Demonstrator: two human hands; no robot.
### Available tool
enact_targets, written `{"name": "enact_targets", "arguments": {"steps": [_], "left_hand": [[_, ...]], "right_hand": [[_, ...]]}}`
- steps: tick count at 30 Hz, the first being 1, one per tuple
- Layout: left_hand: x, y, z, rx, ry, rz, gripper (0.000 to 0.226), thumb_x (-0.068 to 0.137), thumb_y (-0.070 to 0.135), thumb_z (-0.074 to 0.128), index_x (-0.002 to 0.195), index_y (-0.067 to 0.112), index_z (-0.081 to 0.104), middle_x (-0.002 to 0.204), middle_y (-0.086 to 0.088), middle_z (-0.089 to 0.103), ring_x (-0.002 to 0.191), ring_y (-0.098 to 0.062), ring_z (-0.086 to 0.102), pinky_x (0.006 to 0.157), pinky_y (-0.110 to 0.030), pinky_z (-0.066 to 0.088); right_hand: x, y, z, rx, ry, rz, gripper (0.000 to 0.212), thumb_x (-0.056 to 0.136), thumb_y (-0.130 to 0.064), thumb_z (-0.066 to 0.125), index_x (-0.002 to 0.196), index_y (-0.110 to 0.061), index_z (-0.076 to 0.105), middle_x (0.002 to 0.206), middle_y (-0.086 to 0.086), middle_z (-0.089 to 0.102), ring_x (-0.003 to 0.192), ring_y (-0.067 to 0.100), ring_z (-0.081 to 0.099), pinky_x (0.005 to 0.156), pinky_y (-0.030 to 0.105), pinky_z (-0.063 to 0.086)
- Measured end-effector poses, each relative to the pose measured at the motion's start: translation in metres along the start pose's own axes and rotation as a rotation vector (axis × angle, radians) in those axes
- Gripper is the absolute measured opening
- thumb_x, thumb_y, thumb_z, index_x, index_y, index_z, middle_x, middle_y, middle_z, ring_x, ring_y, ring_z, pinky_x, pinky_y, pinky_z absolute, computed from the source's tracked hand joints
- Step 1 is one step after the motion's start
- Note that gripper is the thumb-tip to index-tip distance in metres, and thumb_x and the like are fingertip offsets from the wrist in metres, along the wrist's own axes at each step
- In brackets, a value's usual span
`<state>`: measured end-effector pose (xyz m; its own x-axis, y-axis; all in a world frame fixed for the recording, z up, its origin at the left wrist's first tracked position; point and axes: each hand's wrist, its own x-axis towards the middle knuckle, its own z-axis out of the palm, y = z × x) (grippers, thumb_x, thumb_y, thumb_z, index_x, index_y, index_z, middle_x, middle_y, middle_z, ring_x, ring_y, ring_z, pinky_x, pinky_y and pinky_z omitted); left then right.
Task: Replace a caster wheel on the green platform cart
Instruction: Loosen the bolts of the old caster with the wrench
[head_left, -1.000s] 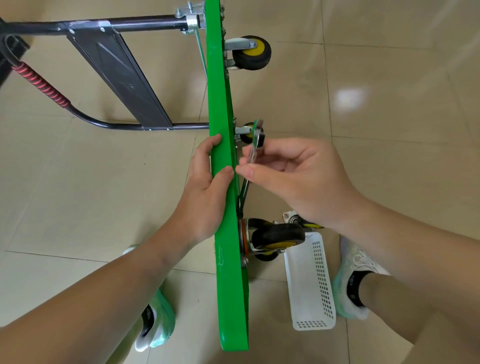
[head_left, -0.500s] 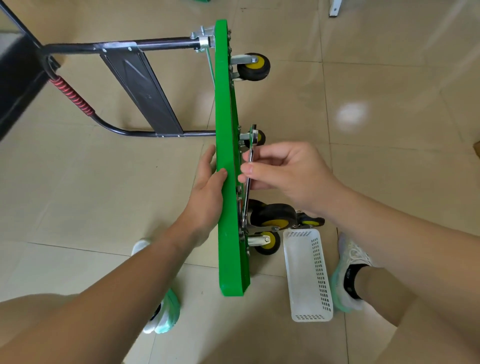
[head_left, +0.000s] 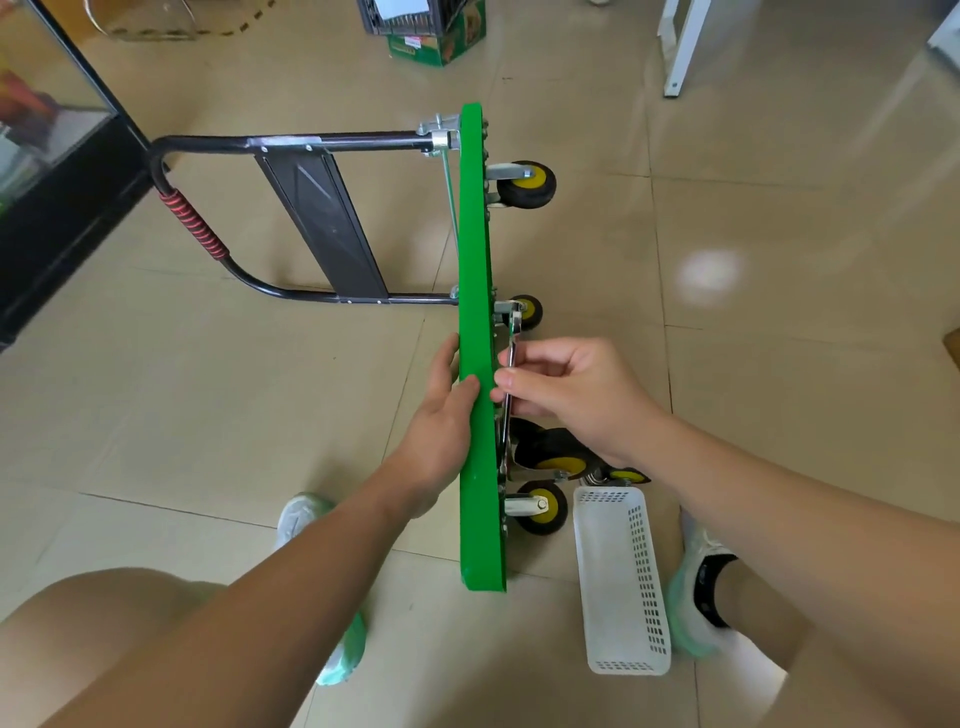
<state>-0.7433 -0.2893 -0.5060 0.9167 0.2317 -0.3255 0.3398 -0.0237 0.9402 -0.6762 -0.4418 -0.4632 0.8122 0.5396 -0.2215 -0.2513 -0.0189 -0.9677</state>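
Head view: my right hand (head_left: 571, 395) pinches the wrench (head_left: 511, 358), my left hand (head_left: 441, 415) grips the cart (head_left: 475, 234); the wheel (head_left: 550, 452) below my grip looks still mounted.

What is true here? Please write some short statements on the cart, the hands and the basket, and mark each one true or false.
1. The green cart stands on its edge. True.
2. The left hand holds the wrench. False: the right hand holds it; the left hand grips the cart.
3. The white basket lies on the floor. True.
4. The wheels are all red. False: they are black and yellow.
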Motion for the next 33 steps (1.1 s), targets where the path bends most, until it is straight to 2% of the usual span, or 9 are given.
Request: {"name": "enact_targets", "arguments": {"steps": [6, 11, 15, 18, 20, 24, 27, 30, 33], "left_hand": [[-0.004, 0.005, 0.001, 0.017, -0.021, -0.008, 0.049, 0.112, 0.037, 0.033, 0.155, 0.056, 0.02, 0.128, 0.009, 0.066, 0.112, -0.026, 0.068, 0.1, -0.054, 0.057], [-0.005, 0.007, 0.0, -0.019, -0.027, -0.011, 0.049, 0.112, 0.034, 0.034, 0.156, 0.053, 0.022, 0.125, 0.013, 0.067, 0.11, -0.018, 0.069, 0.101, -0.05, 0.056], [-0.006, 0.005, 0.002, -0.003, -0.03, -0.007, 0.051, 0.111, 0.038, 0.038, 0.155, 0.058, 0.022, 0.127, 0.015, 0.066, 0.112, -0.015, 0.068, 0.102, -0.048, 0.055], [-0.007, 0.005, 0.002, 0.012, -0.03, 0.003, 0.05, 0.111, 0.039, 0.038, 0.156, 0.056, 0.022, 0.132, 0.019, 0.061, 0.114, -0.007, 0.065, 0.101, -0.039, 0.054], [-0.008, 0.005, 0.003, 0.013, -0.028, -0.006, 0.052, 0.111, 0.042, 0.039, 0.158, 0.054, 0.02, 0.135, 0.018, 0.061, 0.115, -0.007, 0.064, 0.103, -0.04, 0.053], [-0.009, 0.007, 0.004, 0.013, -0.006, -0.012, 0.051, 0.112, 0.04, 0.038, 0.159, 0.052, 0.02, 0.124, 0.017, 0.064, 0.109, -0.014, 0.068, 0.092, -0.035, 0.058], [-0.011, 0.007, 0.004, 0.004, 0.003, -0.022, 0.05, 0.112, 0.041, 0.039, 0.157, 0.053, 0.022, 0.121, 0.014, 0.067, 0.108, -0.018, 0.068, 0.091, -0.036, 0.057], [-0.012, 0.009, 0.004, -0.029, -0.009, -0.043, 0.047, 0.111, 0.044, 0.04, 0.154, 0.057, 0.025, 0.121, 0.008, 0.07, 0.106, -0.018, 0.069, 0.087, -0.037, 0.058], [-0.013, 0.01, 0.005, -0.068, -0.016, -0.054, 0.048, 0.11, 0.047, 0.042, 0.154, 0.058, 0.025, 0.124, 0.006, 0.07, 0.109, -0.016, 0.069, 0.084, -0.035, 0.054]], "right_hand": [[-0.012, 0.002, 0.005, -0.008, 0.065, 0.005, 0.017, 0.088, 0.0, 0.072, 0.097, -0.015, 0.074, 0.087, 0.007, 0.078, 0.085, 0.017, 0.075, 0.071, 0.024, 0.059], [-0.014, -0.006, 0.006, 0.016, 0.087, 0.058, 0.021, 0.089, -0.001, 0.071, 0.108, -0.01, 0.072, 0.093, 0.011, 0.078, 0.09, 0.021, 0.075, 0.072, 0.024, 0.059], [-0.016, -0.012, 0.008, -0.003, 0.082, 0.085, 0.023, 0.09, -0.004, 0.071, 0.107, -0.017, 0.072, 0.093, 0.006, 0.078, 0.092, 0.021, 0.075, 0.073, 0.025, 0.06], [-0.015, -0.015, 0.014, -0.053, 0.097, 0.101, 0.02, 0.09, -0.006, 0.073, 0.107, -0.014, 0.073, 0.092, 0.008, 0.078, 0.087, 0.017, 0.075, 0.068, 0.022, 0.058], [-0.015, -0.02, 0.017, -0.075, 0.095, 0.111, 0.018, 0.09, -0.005, 0.072, 0.106, -0.011, 0.073, 0.093, 0.009, 0.076, 0.084, 0.014, 0.075, 0.066, 0.02, 0.057], [-0.017, -0.028, 0.019, -0.106, 0.082, 0.118, 0.013, 0.091, -0.006, 0.07, 0.104, -0.008, 0.073, 0.092, 0.007, 0.075, 0.078, 0.008, 0.074, 0.062, 0.017, 0.055], [-0.019, -0.026, 0.022, -0.153, 0.071, 0.097, 0.015, 0.092, -0.012, 0.071, 0.107, -0.008, 0.073, 0.087, 0.002, 0.074, 0.077, 0.006, 0.073, 0.067, 0.019, 0.057], [-0.02, -0.025, 0.024, -0.267, 0.073, 0.057, 0.013, 0.093, -0.021, 0.071, 0.105, -0.016, 0.074, 0.091, 0.002, 0.076, 0.088, 0.014, 0.074, 0.079, 0.029, 0.061], [-0.021, -0.021, 0.029, -0.343, 0.064, -0.014, 0.007, 0.093, -0.02, 0.071, 0.1, -0.021, 0.073, 0.087, 0.003, 0.076, 0.086, 0.015, 0.073, 0.089, 0.037, 0.059]]}}
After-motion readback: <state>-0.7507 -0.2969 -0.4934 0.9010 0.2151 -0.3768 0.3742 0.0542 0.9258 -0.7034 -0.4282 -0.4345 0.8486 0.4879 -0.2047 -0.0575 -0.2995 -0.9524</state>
